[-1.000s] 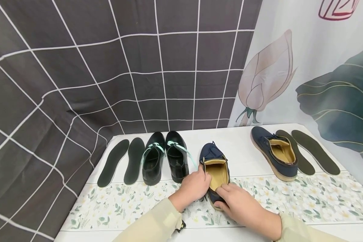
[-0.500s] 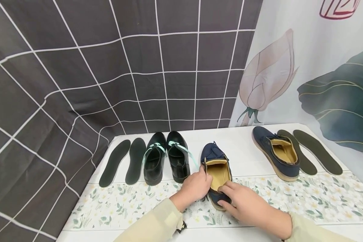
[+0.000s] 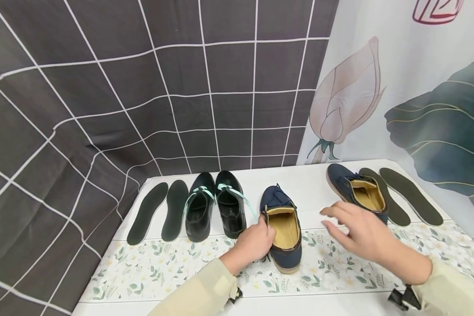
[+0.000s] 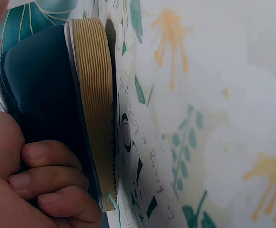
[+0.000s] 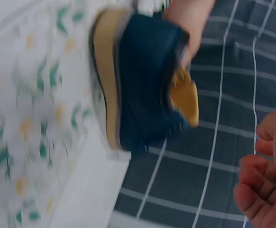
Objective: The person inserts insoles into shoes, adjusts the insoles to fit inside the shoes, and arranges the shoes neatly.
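Observation:
A navy shoe (image 3: 287, 259) with a tan lining stands in the middle of the table, toe pointing away. My left hand (image 3: 253, 243) pinches the left edge of its opening; in the left wrist view the curled fingers (image 4: 57, 183) lie against the shoe's side, above the ribbed tan sole (image 4: 96, 95). Off to the right, my right hand (image 3: 365, 230) hangs in the air with loosely bent fingers and nothing in them. It partly covers the second navy shoe (image 3: 367, 193). The right wrist view shows the held shoe (image 5: 145, 80) blurred, apart from the right fingers.
Black shoes (image 3: 199, 210) with mint laces stand left of the navy shoe. Two dark insoles (image 3: 175, 210) lie at the far left, and two more insoles (image 3: 411, 195) at the far right. A dark grid curtain (image 3: 233, 109) hangs behind the table.
My right hand has let go of the navy shoe's heel and moved right, toward the second navy shoe. The left hand keeps its grip in the same place.

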`<state>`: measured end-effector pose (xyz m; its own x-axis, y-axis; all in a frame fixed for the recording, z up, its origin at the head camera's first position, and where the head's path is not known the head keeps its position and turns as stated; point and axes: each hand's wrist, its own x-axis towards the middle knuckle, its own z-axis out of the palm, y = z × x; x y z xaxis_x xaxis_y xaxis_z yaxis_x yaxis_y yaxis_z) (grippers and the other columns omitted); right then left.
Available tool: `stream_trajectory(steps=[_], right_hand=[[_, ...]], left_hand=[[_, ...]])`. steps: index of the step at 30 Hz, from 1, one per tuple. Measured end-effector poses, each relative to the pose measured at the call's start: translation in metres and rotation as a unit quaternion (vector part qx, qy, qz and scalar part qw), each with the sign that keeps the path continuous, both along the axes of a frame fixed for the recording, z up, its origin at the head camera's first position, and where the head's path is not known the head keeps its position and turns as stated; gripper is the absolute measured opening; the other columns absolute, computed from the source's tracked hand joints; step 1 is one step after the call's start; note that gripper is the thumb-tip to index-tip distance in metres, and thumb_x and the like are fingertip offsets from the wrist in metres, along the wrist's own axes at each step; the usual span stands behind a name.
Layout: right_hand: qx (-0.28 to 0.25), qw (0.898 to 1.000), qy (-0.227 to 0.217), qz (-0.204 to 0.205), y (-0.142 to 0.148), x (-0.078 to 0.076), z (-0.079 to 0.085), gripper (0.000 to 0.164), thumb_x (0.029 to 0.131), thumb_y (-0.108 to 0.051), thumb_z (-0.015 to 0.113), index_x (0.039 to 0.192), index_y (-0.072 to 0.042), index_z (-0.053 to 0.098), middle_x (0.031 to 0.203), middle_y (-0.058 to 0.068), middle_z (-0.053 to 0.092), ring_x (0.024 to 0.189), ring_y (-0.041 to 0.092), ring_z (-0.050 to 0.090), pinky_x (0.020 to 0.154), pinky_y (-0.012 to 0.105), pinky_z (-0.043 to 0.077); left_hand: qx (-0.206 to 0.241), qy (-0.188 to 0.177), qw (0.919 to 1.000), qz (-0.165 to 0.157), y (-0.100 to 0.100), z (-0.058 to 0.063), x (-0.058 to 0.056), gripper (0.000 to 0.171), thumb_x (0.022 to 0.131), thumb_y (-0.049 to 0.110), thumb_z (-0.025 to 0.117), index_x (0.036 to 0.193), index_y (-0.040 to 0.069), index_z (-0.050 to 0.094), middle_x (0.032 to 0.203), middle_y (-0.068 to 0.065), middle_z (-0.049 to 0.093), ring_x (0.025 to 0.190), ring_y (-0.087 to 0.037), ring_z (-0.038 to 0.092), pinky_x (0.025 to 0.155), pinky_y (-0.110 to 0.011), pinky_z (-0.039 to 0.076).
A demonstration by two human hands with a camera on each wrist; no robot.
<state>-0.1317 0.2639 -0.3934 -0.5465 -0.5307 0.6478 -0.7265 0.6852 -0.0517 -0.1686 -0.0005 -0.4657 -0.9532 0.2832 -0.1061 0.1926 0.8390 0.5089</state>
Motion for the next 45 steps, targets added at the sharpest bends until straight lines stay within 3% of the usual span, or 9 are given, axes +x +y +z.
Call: stream_trajectory(steps=[4,8,13,18,22,27,32,37,45], right_hand=[[-0.020,0.999,0.010,-0.038,0.024,-0.011,0.010,0.017,0.095,-0.025,0.061,0.104,-0.013,0.071,0.087,-0.008,0.063,0.070,0.005,0.052,0.061,0.019,0.043],[-0.037,0.992,-0.013,-0.119,0.050,-0.022,0.015,0.019,0.084,-0.011,0.070,0.103,-0.010,0.072,0.084,-0.005,0.061,0.071,0.008,0.049,0.060,0.022,0.039],[-0.041,0.972,-0.082,-0.215,0.085,-0.035,0.015,0.019,0.086,-0.007,0.070,0.105,-0.004,0.070,0.087,0.007,0.064,0.073,0.017,0.050,0.057,0.029,0.040],[-0.044,0.955,-0.125,-0.266,0.116,-0.049,0.007,0.024,0.090,-0.009,0.063,0.110,0.003,0.066,0.097,0.022,0.063,0.081,0.032,0.057,0.063,0.045,0.046],[-0.047,0.940,-0.156,-0.301,0.137,-0.062,0.000,0.026,0.092,-0.009,0.060,0.112,0.007,0.063,0.100,0.026,0.060,0.085,0.038,0.056,0.070,0.055,0.044],[-0.035,0.926,-0.199,-0.318,0.155,-0.082,-0.011,0.029,0.093,-0.010,0.059,0.114,0.009,0.061,0.101,0.030,0.059,0.086,0.041,0.056,0.069,0.058,0.043],[0.032,0.910,-0.264,-0.318,0.169,-0.099,-0.024,0.037,0.094,-0.016,0.062,0.114,0.014,0.057,0.101,0.034,0.059,0.087,0.045,0.059,0.070,0.059,0.047],[0.094,0.892,-0.316,-0.310,0.179,-0.108,-0.036,0.048,0.092,-0.022,0.065,0.114,0.019,0.054,0.099,0.036,0.059,0.086,0.047,0.061,0.073,0.060,0.050],[0.105,0.883,-0.336,-0.310,0.184,-0.114,-0.057,0.049,0.088,-0.015,0.066,0.117,0.021,0.053,0.106,0.040,0.055,0.096,0.054,0.057,0.081,0.065,0.048]], left_hand=[[0.001,0.000,1.0000,0.005,-0.001,0.001,0.000,0.061,0.102,0.032,0.033,0.150,-0.007,0.034,0.111,-0.019,0.072,0.089,-0.027,0.070,0.074,-0.042,0.054],[0.000,-0.002,1.0000,0.003,-0.001,0.001,0.000,0.061,0.103,0.032,0.032,0.151,-0.006,0.034,0.110,-0.019,0.072,0.090,-0.027,0.070,0.074,-0.042,0.054],[0.003,-0.004,1.0000,0.001,0.000,0.002,0.000,0.061,0.102,0.030,0.032,0.151,-0.006,0.034,0.110,-0.020,0.072,0.092,-0.028,0.070,0.075,-0.042,0.054],[0.007,-0.004,1.0000,0.002,0.000,0.003,0.001,0.061,0.102,0.030,0.033,0.151,-0.007,0.034,0.110,-0.020,0.072,0.091,-0.028,0.070,0.075,-0.042,0.054],[0.001,-0.004,1.0000,0.002,0.000,0.003,0.000,0.062,0.101,0.031,0.034,0.150,-0.007,0.034,0.109,-0.020,0.072,0.088,-0.026,0.070,0.074,-0.041,0.054],[-0.013,-0.008,0.9998,0.009,0.000,0.004,-0.001,0.062,0.102,0.032,0.034,0.150,-0.006,0.035,0.109,-0.019,0.072,0.087,-0.027,0.070,0.073,-0.041,0.054],[-0.012,-0.007,0.9999,0.000,0.000,0.003,0.000,0.061,0.102,0.031,0.034,0.150,-0.006,0.035,0.107,-0.018,0.072,0.084,-0.026,0.069,0.071,-0.040,0.053],[-0.007,-0.002,0.9999,-0.016,0.001,0.001,0.002,0.060,0.103,0.030,0.035,0.149,-0.008,0.035,0.101,-0.019,0.072,0.078,-0.025,0.069,0.067,-0.038,0.052],[-0.020,0.004,0.9997,-0.016,0.000,0.001,0.000,0.061,0.102,0.031,0.036,0.149,-0.009,0.035,0.099,-0.019,0.072,0.074,-0.024,0.067,0.066,-0.038,0.052]])
